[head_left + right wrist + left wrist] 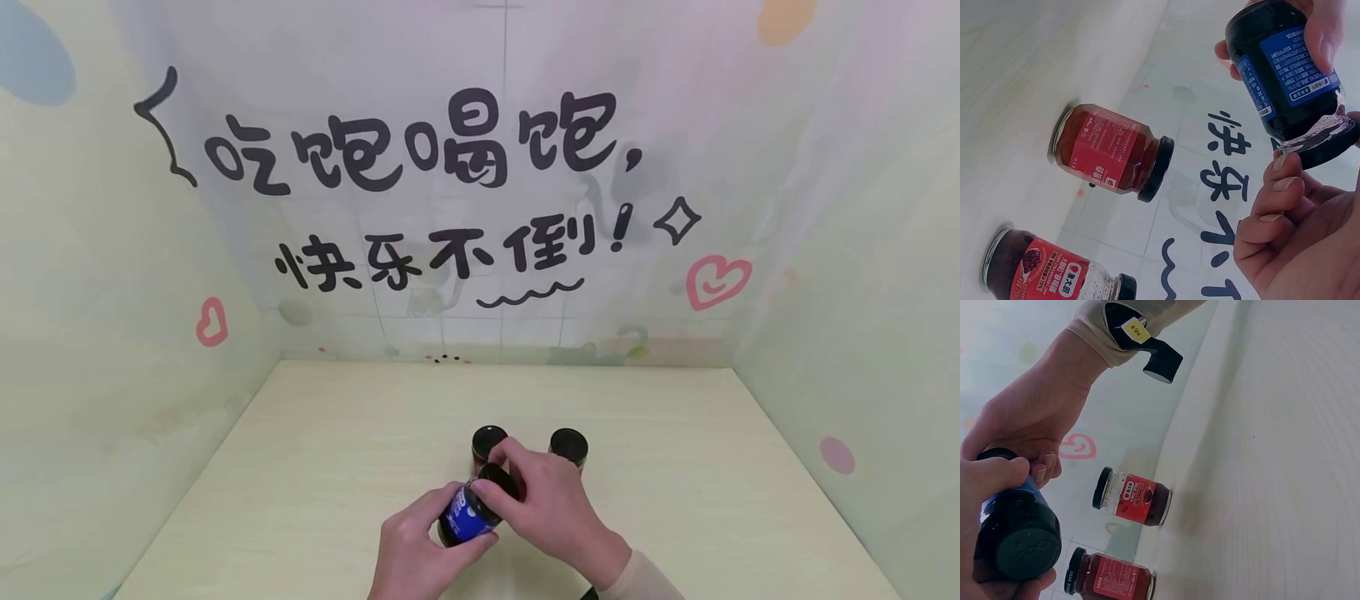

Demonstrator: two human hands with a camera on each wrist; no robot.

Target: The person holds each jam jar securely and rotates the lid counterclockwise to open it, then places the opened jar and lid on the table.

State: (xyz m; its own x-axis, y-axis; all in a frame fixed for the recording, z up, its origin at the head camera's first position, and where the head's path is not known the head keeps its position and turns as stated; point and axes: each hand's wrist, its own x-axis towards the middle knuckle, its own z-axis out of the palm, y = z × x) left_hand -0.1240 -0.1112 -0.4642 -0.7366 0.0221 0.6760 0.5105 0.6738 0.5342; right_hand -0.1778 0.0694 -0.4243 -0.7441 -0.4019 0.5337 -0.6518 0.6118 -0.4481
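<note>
A dark glass jar with a blue label (467,518) is held tilted above the table by my left hand (420,537), thumb and fingers around its body. My right hand (551,504) grips its black lid (500,478) between thumb and fingers. The right wrist view shows that lid (1325,147) at the jar's mouth, with a shiny, clear-looking neck band beside it; whether it is loose cannot be told. In the left wrist view, the jar's round base (1027,553) faces the camera.
Two upright jars with black lids stand behind my hands: a red jam jar (1110,147) on the left and a darker one with a red label (1138,499) on the right. The pale wooden table (300,467) meets a printed cloth backdrop (450,333) at its back and sides.
</note>
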